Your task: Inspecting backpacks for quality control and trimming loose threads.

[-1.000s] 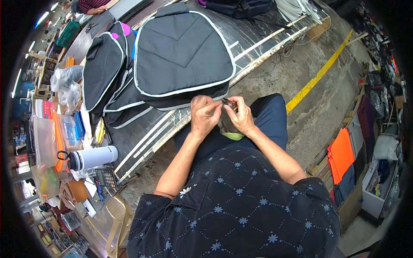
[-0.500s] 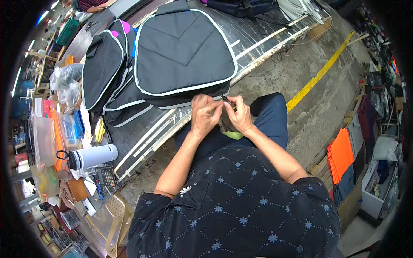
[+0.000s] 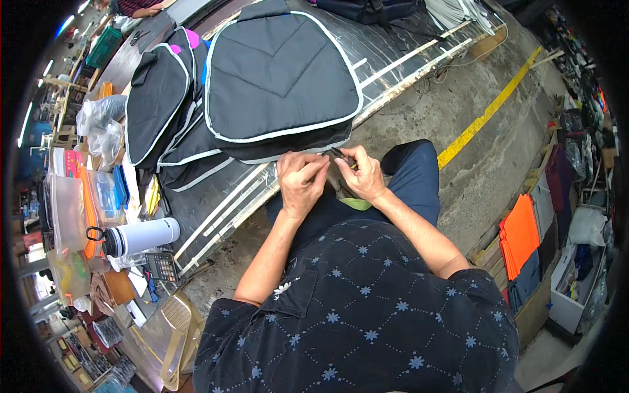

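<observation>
A black padded fabric piece (image 3: 282, 72) with light grey edging lies at the table's near edge, on top of similar pieces. Just below its near edge, my left hand (image 3: 303, 183) is closed in a pinch, thumb against forefinger. What sits between those fingertips is too small to make out. Close to its right, my right hand (image 3: 364, 177) grips a small dark pointed tool (image 3: 337, 154), its tip toward the left fingertips. The fingers hide most of this tool. More black pieces with grey edging (image 3: 157, 105) are stacked to the left.
A white bottle (image 3: 149, 236) and a calculator (image 3: 161, 267) stand at the table's left end, beside plastic containers (image 3: 69, 216). A dark bag (image 3: 367, 10) lies at the far side. Right of the table, a yellow line (image 3: 488, 111) crosses the concrete floor, with orange fabric (image 3: 519, 236) farther right.
My left hand has moved slightly left and toward me, away from the edging. The right hand has shifted a little left, still gripping the dark tool.
</observation>
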The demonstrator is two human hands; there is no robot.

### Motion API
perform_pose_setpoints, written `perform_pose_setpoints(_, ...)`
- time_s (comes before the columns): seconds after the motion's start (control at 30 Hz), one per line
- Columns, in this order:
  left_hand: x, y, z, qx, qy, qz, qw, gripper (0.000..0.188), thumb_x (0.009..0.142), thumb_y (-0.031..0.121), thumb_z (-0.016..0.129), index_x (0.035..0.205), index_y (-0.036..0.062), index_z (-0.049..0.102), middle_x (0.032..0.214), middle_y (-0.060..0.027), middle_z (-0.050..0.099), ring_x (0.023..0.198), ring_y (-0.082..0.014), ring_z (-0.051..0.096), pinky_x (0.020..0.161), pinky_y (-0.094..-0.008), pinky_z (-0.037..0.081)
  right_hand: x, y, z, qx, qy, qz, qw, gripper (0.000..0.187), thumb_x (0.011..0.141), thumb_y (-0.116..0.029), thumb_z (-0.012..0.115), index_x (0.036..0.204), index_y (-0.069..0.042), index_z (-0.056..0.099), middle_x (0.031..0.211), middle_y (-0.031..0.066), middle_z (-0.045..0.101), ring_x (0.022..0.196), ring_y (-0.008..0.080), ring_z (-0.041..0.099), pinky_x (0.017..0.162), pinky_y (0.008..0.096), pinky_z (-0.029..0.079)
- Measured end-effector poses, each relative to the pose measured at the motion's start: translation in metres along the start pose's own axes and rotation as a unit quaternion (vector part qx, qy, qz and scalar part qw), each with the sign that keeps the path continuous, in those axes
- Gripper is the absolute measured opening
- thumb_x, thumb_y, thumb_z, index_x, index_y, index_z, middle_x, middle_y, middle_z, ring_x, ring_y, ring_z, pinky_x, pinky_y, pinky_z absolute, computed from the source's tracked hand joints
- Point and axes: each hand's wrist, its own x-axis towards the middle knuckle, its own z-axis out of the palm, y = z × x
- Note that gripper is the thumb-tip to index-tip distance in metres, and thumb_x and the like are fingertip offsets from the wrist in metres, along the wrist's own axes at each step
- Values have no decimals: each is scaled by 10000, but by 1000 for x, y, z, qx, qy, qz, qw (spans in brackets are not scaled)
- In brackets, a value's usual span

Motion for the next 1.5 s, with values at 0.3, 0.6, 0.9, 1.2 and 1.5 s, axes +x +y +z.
perform_pose_setpoints(0.3,-6,1,0,-6,-3,-21,1000,160,833,3,867,960,84,812,952,-48,791,943,-260,719,929,-441,515,8,-13,10,-9,-38,7,999,254,968,-120,792,1172,-25,677,863,165,760,713,309,768,631,407,579)
perform_pose_setpoints(0.6,-3,5,-1,-10,-13,-23,1000,140,828,-4,859,938,66,809,949,-60,801,939,-271,727,923,-433,515,5,-16,13,23,-27,29,999,238,980,-106,767,1167,-3,663,866,173,757,736,301,769,652,400,574)
perform_pose_setpoints(0.9,-1,8,1,-24,-13,-7,1000,115,846,4,847,911,66,776,930,-68,786,914,-278,719,865,-406,517,5,-5,18,29,-23,27,999,241,983,-112,774,1166,-3,662,925,192,781,802,294,797,680,394,599)
perform_pose_setpoints(1.2,51,25,-42,43,42,29,998,200,818,96,889,806,85,690,869,-56,692,790,-286,631,724,-411,500,30,-27,-13,79,34,69,994,264,978,-246,831,1071,-27,717,816,85,729,689,130,662,624,331,533)
perform_pose_setpoints(1.5,116,24,-35,141,-112,51,982,161,870,147,817,1022,94,800,948,-58,704,911,-288,677,762,-426,552,74,-29,-15,260,27,188,947,280,1078,-234,727,955,17,714,794,-54,618,752,39,517,660,262,441)
